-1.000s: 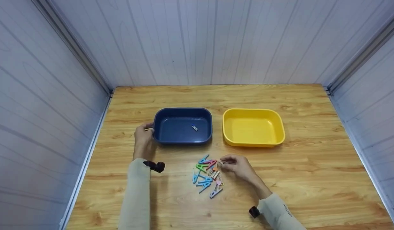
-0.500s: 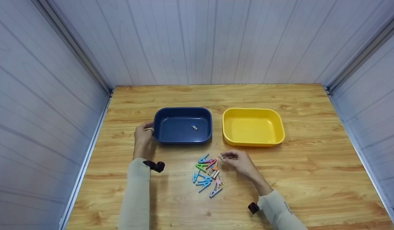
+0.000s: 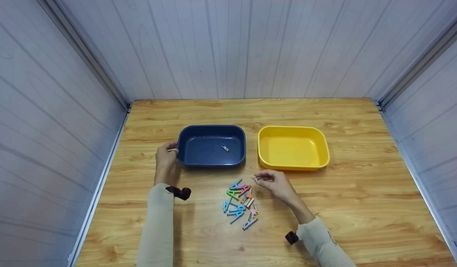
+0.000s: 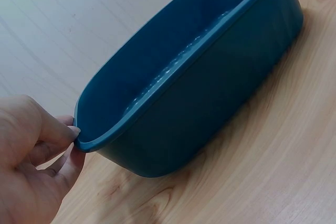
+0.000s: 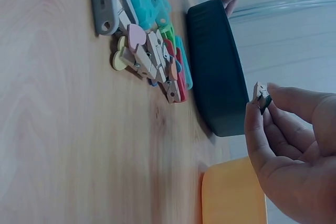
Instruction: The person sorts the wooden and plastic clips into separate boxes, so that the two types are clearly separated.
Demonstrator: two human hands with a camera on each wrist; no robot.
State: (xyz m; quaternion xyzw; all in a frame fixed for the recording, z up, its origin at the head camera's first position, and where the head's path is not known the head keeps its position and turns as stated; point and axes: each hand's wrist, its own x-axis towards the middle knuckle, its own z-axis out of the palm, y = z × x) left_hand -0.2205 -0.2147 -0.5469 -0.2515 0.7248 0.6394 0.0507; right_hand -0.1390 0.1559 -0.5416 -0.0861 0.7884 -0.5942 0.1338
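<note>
At the left end of the dark blue bin (image 3: 211, 163), my left hand (image 3: 166, 157) pinches the rim between thumb and fingers, as the left wrist view (image 4: 31, 156) shows. A small clothespin (image 3: 225, 148) lies inside that bin. My right hand (image 3: 278, 185) holds a small wooden clothespin (image 5: 261, 97) between thumb and fingertips, just above the table and beyond the pile. The pile of clothespins (image 3: 236, 208) mixes larger plastic ones in blue, green, red and grey with small wooden ones, some bearing coloured shapes such as a pink heart (image 5: 137, 35).
To the right of the blue bin, a small gap away, stands a yellow bin (image 3: 293, 167) with nothing seen inside. Both rest on a wood-grain table (image 3: 362, 185). Pale panelled walls (image 3: 228, 48) enclose the table at the back and both sides.
My right hand has risen from the pile's edge and moved slightly toward the bins with the wooden clothespin. My left hand has stayed on the blue bin's rim.
</note>
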